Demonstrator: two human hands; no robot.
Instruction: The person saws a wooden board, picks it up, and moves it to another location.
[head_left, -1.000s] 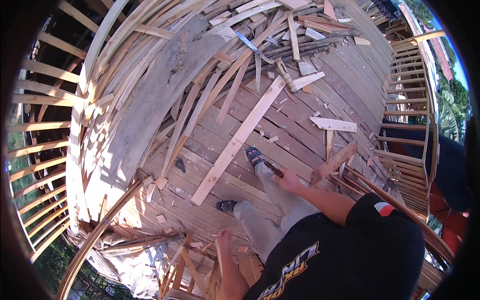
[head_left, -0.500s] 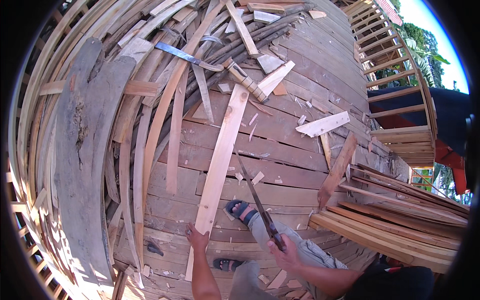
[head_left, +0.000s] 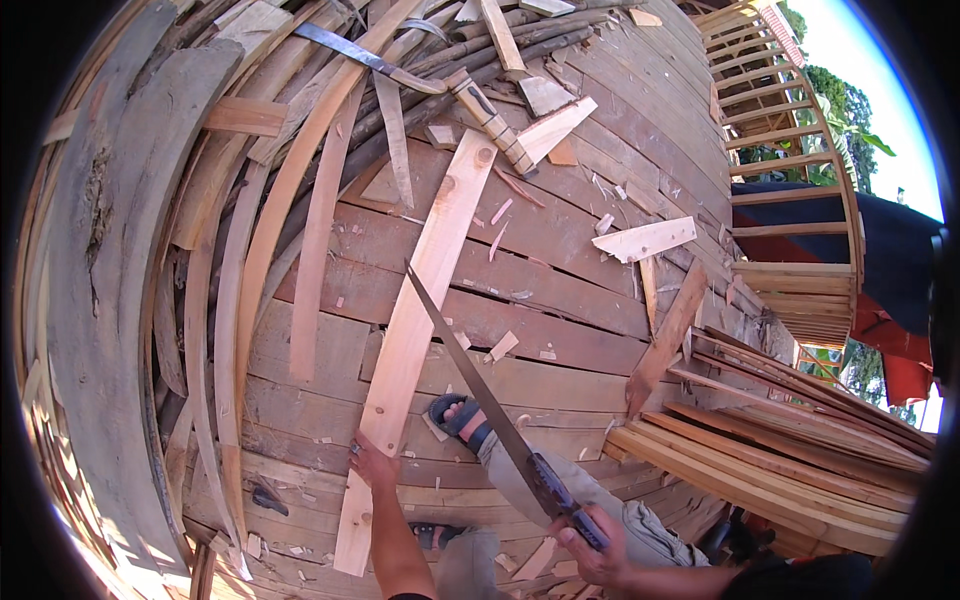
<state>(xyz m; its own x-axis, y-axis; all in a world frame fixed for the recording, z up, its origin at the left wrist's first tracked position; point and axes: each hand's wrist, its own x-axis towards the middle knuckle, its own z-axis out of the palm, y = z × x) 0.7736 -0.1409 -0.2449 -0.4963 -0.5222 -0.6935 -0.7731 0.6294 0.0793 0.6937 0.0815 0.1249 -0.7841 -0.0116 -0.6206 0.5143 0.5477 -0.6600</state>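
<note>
My left hand point(head_left: 376, 463) is wrapped over the lower part of a long pale wooden board point(head_left: 425, 300), which lies lengthwise on the plank floor. In my right hand point(head_left: 594, 550) is the dark handle of a handsaw point(head_left: 500, 425). The saw's long, narrow blade points up and to the left, and its tip overlaps the board's edge in this view; I cannot tell whether they touch. A sandalled foot point(head_left: 460, 415) stands beside the board, under the blade.
A machete point(head_left: 360, 52) and a banded wooden piece point(head_left: 495, 125) lie near the board's far end. Timber offcuts and a broad grey slab point(head_left: 110, 260) fill the left. Stacked planks point(head_left: 760, 470) lie on the right, below a slatted wooden railing point(head_left: 790, 160). Wood chips litter the floor.
The saw has swung left, so its tip now crosses over the board's edge. My right hand has moved slightly right and down. The view has shifted, and my left hand still holds the board.
</note>
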